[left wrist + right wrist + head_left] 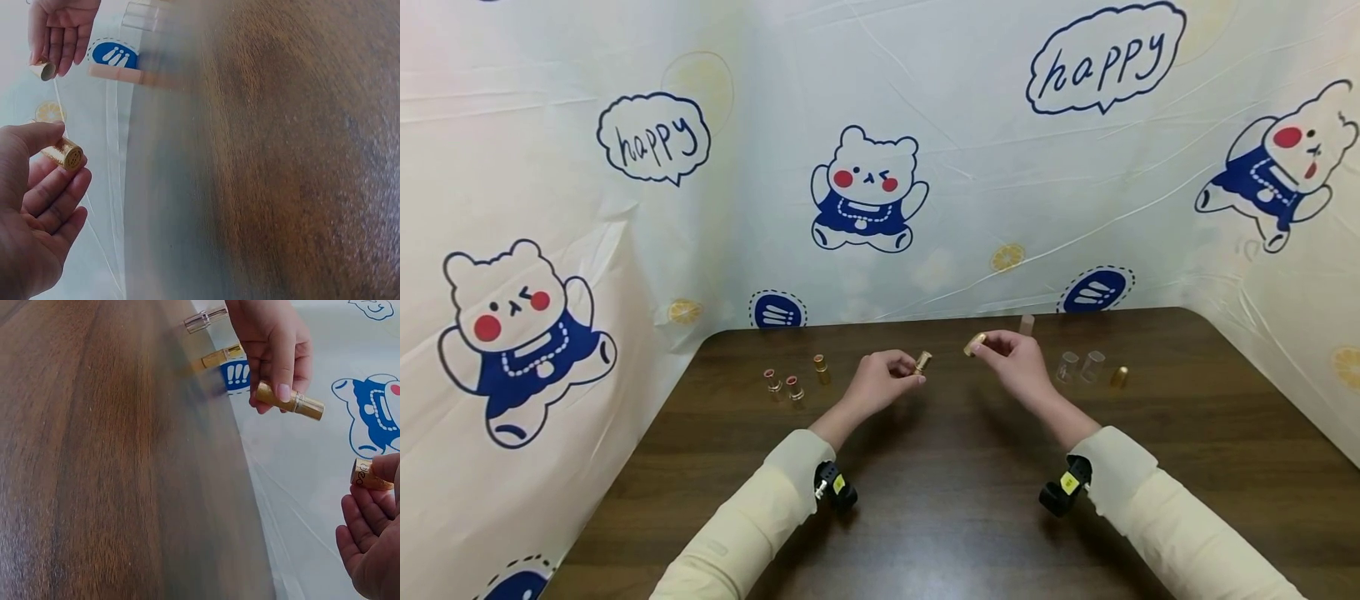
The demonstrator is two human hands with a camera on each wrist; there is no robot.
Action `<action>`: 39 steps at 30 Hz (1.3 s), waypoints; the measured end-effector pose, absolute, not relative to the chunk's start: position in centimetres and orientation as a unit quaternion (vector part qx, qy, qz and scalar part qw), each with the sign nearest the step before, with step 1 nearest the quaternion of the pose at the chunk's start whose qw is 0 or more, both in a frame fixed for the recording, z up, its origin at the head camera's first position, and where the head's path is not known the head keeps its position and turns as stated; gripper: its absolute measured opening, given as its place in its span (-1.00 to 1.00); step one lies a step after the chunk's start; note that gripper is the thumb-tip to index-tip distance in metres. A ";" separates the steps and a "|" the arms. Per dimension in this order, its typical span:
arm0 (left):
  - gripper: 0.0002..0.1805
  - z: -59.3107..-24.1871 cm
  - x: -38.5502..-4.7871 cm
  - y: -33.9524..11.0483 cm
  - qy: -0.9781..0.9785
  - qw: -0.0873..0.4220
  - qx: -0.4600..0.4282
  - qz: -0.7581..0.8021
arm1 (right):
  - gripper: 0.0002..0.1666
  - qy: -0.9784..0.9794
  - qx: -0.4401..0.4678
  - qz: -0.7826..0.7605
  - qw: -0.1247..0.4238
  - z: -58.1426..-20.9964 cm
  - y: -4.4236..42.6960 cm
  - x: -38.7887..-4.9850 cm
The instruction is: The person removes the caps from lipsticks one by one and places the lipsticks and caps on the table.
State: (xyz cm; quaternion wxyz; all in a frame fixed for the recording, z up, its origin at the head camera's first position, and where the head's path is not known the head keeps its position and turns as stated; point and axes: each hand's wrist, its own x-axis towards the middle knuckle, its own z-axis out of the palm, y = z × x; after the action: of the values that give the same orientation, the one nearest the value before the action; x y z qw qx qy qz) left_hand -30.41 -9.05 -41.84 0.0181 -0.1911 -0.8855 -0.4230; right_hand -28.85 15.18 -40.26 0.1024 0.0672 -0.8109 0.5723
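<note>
My left hand point(876, 381) pinches a gold lipstick tube point(922, 362) between thumb and fingers, above the table. In the right wrist view this lipstick tube point(309, 407) tilts, its narrower end pointing towards my right hand. A short gold lipstick cap point(974, 344) is pinched by my right hand point(1018, 364), a little way to the right. The left wrist view shows the round open mouth of the cap point(47, 72) and the dotted base of the tube point(74, 158). Tube and cap are apart.
On the left of the wooden table point(925, 500) stand several lipsticks without caps, one of them a gold lipstick point(822, 368). To the right are clear caps point(1092, 367) and a gold cap point(1120, 377). A pinkish translucent piece point(1027, 325) stands behind my right hand.
</note>
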 end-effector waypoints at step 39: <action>-0.82 -42.2 -31.0 -11.6 -0.887 0.052 -0.156 -0.432 | -0.62 -0.852 0.018 0.512 0.109 -41.3 20.0 -29.4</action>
State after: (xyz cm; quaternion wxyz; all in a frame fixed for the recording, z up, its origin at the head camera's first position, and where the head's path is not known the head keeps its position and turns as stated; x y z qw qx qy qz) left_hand -31.05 -11.55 -42.25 0.0518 -0.1562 -0.8869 -0.4317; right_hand -29.43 20.01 -41.31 0.1086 0.0179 -0.8522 0.5115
